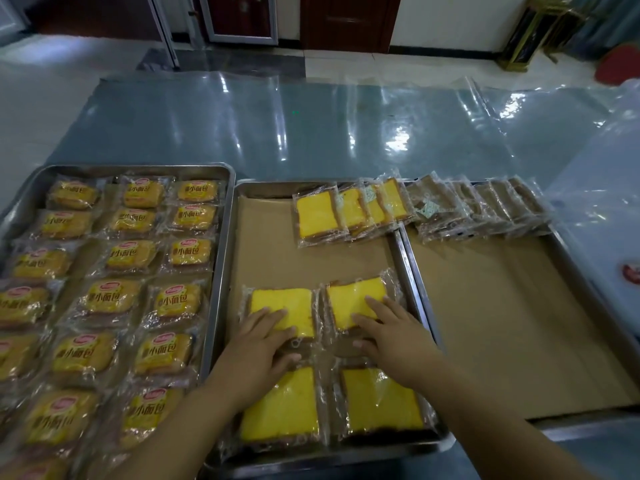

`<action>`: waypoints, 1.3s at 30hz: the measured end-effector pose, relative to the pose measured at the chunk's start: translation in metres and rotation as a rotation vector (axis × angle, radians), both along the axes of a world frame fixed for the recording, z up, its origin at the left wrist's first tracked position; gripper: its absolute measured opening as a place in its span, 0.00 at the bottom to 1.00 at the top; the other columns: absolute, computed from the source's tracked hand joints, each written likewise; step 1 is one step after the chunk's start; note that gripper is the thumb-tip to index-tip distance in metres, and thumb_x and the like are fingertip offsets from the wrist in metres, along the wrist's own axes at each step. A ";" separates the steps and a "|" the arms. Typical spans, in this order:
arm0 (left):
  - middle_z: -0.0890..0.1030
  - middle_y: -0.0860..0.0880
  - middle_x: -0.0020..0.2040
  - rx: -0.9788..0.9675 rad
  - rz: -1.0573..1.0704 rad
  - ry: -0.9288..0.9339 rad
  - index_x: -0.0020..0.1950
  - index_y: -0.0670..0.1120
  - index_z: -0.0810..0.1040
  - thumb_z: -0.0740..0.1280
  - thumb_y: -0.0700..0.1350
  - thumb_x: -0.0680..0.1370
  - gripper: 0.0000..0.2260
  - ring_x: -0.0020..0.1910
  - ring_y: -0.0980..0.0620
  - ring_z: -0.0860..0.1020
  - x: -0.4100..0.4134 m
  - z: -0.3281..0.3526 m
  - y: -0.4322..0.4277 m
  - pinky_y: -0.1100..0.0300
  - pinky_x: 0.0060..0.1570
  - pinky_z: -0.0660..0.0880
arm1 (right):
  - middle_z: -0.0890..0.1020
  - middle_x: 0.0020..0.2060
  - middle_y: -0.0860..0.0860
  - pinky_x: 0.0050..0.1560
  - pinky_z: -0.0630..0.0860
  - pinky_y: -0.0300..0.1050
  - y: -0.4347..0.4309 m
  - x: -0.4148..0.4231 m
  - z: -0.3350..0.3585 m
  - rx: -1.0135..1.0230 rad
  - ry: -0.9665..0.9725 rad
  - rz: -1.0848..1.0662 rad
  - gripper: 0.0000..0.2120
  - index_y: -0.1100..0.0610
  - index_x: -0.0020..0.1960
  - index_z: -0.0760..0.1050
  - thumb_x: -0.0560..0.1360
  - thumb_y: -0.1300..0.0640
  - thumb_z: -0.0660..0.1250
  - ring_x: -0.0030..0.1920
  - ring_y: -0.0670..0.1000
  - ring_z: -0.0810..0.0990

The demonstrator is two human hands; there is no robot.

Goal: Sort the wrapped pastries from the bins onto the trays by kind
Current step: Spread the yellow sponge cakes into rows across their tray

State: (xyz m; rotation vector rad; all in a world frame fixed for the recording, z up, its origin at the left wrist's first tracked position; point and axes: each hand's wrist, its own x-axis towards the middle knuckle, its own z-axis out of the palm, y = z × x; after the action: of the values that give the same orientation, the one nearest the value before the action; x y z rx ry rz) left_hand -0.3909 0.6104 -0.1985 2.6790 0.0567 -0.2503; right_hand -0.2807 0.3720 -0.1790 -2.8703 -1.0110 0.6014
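The middle tray [311, 192] is lined with brown paper and holds wrapped yellow cake slices. My left hand [258, 348] lies flat with straight fingers on the near-left upper slice [282, 304]. My right hand [394, 336] rests the same way on the slice beside it [353, 299]. Two more slices lie nearer me, one on the left [282, 408] and one on the right [382, 401]. A leaning row of yellow slices [349, 213] stands at the tray's far end. The left tray [204, 169] is filled with several wrapped small breads with printed labels.
The right tray [568, 251] has brown paper and a leaning row of brown wrapped slices [478, 209] along its far edge. A clear plastic sheet [311, 126] covers the table behind the trays. A white bag with a red logo [620, 244] sits at the right.
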 end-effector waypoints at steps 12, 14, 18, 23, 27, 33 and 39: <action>0.73 0.59 0.60 -0.024 0.033 -0.107 0.57 0.55 0.78 0.63 0.56 0.76 0.13 0.61 0.55 0.69 0.015 0.018 0.007 0.55 0.59 0.65 | 0.77 0.58 0.45 0.54 0.70 0.45 0.008 0.012 0.027 0.148 -0.154 -0.086 0.15 0.48 0.58 0.76 0.77 0.44 0.58 0.59 0.49 0.72; 0.75 0.57 0.57 -0.043 0.040 -0.145 0.57 0.53 0.78 0.64 0.55 0.76 0.12 0.57 0.54 0.72 0.034 0.025 0.011 0.57 0.57 0.68 | 0.80 0.53 0.47 0.50 0.73 0.46 0.019 0.031 0.036 0.235 -0.174 -0.133 0.12 0.51 0.55 0.78 0.77 0.47 0.62 0.55 0.51 0.76; 0.75 0.55 0.56 -0.121 0.063 -0.126 0.59 0.52 0.77 0.63 0.55 0.77 0.13 0.55 0.54 0.73 0.082 0.033 0.018 0.60 0.53 0.70 | 0.79 0.46 0.51 0.44 0.74 0.48 0.044 0.076 0.047 0.309 -0.142 -0.217 0.11 0.55 0.52 0.76 0.76 0.50 0.62 0.49 0.54 0.77; 0.77 0.53 0.48 -0.248 0.264 -0.082 0.52 0.54 0.75 0.66 0.55 0.75 0.08 0.47 0.53 0.75 0.153 0.030 0.025 0.55 0.48 0.74 | 0.77 0.58 0.52 0.44 0.71 0.45 0.072 0.133 0.049 0.345 -0.184 -0.370 0.18 0.55 0.63 0.72 0.76 0.48 0.63 0.54 0.54 0.77; 0.78 0.50 0.48 -0.340 0.480 0.016 0.52 0.52 0.73 0.67 0.57 0.73 0.13 0.46 0.50 0.76 0.201 0.018 0.026 0.53 0.45 0.75 | 0.72 0.64 0.54 0.50 0.72 0.48 0.087 0.162 0.044 0.261 -0.144 -0.489 0.21 0.58 0.65 0.69 0.76 0.48 0.63 0.59 0.57 0.74; 0.77 0.43 0.55 -0.384 0.695 0.092 0.58 0.43 0.72 0.72 0.56 0.69 0.25 0.51 0.43 0.77 0.235 0.004 0.016 0.53 0.47 0.74 | 0.67 0.69 0.55 0.54 0.74 0.52 0.100 0.170 0.034 0.076 -0.111 -0.536 0.22 0.59 0.63 0.68 0.77 0.46 0.62 0.61 0.56 0.72; 0.80 0.46 0.48 -0.534 0.716 0.126 0.49 0.44 0.74 0.76 0.52 0.67 0.19 0.45 0.47 0.78 0.231 0.001 0.013 0.57 0.39 0.72 | 0.74 0.61 0.54 0.54 0.73 0.50 0.099 0.170 0.033 0.083 -0.100 -0.529 0.17 0.56 0.62 0.71 0.77 0.48 0.63 0.59 0.56 0.73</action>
State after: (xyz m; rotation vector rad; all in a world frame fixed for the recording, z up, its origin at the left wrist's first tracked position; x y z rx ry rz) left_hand -0.1597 0.6237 -0.1975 1.9581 0.8392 -0.1678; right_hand -0.1104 0.4707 -0.1462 -2.9259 -0.2402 0.3646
